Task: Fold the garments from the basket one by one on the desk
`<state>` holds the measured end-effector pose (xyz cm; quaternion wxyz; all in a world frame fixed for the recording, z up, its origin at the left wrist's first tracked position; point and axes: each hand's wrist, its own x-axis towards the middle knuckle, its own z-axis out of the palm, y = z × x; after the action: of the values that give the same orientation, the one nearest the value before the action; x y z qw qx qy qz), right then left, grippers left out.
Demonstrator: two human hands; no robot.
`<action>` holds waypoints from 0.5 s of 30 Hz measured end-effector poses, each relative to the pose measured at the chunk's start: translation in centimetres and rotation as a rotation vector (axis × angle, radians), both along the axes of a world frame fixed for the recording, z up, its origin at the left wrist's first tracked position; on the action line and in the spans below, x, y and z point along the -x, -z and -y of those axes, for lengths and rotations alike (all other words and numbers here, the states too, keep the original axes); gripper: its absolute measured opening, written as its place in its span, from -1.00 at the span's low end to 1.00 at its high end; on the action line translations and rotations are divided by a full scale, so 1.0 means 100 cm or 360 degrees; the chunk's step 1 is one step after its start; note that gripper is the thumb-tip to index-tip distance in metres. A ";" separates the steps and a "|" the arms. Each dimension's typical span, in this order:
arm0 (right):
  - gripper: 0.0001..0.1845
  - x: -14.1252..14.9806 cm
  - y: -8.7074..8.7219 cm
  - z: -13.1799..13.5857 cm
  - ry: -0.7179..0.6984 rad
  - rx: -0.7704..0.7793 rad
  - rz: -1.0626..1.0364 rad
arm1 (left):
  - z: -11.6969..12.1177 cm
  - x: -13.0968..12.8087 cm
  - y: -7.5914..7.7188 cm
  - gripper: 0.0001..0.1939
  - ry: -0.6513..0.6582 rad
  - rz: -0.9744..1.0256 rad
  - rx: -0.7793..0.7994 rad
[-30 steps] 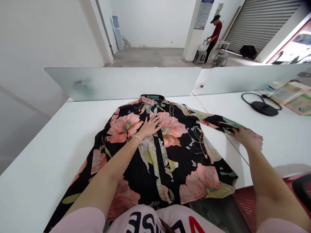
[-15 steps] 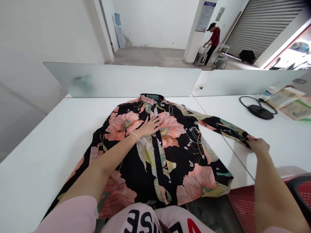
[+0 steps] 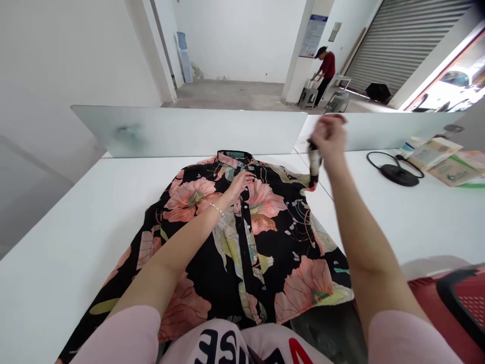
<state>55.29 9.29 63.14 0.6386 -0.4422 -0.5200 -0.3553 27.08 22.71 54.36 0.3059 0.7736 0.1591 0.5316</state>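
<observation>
A black floral shirt [image 3: 265, 227] with large pink flowers lies front side up, its collar [image 3: 235, 154] at the far end. Resting on the upper button placket is my left hand [image 3: 238, 186], fingers stretched out. My right hand [image 3: 329, 135], somewhat blurred, is closed on the cuff end of the sleeve on the right [image 3: 314, 164]. That sleeve hangs from the hand, raised off the table and bent up near the shoulder. The other sleeve [image 3: 102, 298] runs down toward the near left, partly hidden by my left arm.
The shirt lies on a white table [image 3: 91, 202] with a frosted glass divider [image 3: 197, 132] along its far edge. At the right are a black round cable device [image 3: 399, 174] and some boxes [image 3: 454, 167]. A red chair [image 3: 435, 303] stands near right. Beyond, a person [image 3: 326, 68] stands by stools.
My right hand has lifted the sleeve end off the table and carried it left and away from me. My left hand has shifted slightly up toward the collar.
</observation>
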 end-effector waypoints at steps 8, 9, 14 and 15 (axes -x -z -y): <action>-0.63 0.149 0.099 -0.070 -0.0466 0.0644 0.0826 | -0.005 0.066 0.001 -0.36 0.0109 0.0665 0.0603; -0.66 0.134 0.105 -0.083 -0.0388 0.0666 0.0735 | -0.009 0.074 0.004 -0.41 0.0072 0.0661 0.0619; -0.61 0.054 0.118 -0.124 -0.0086 0.0698 0.0351 | -0.023 0.092 0.014 -0.88 -0.0044 0.0534 0.0589; -0.60 0.042 0.121 -0.128 -0.0043 0.0716 0.0301 | -0.023 0.091 0.013 -0.76 -0.0036 0.0474 0.0585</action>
<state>51.05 22.14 51.03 0.4773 -0.5309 -0.6495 -0.2618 17.99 24.99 53.01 0.4556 0.6162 0.2150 0.6054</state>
